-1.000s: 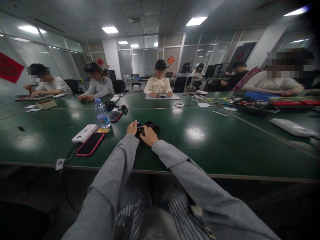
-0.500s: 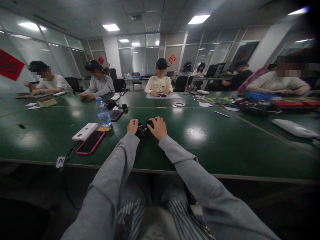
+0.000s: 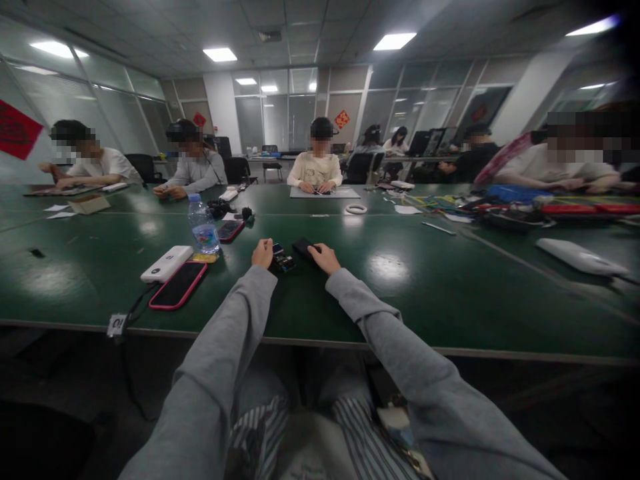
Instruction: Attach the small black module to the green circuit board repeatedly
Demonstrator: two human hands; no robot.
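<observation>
Left hand [image 3: 262,254] curls at the left edge of a small circuit board [image 3: 285,261]; whether it pinches it, I cannot tell. Right hand [image 3: 325,259] grips the right end of a black case [image 3: 303,249]. Both things lie between the hands, board left of case.

left hand [image 3: 263,253] curled | right hand [image 3: 325,258] bent inward | forearms [image 3: 231,330] extended forward, apart

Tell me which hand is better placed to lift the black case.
Probably the right hand: it seems to hold the black case, while the left hand is at the circuit board.
</observation>
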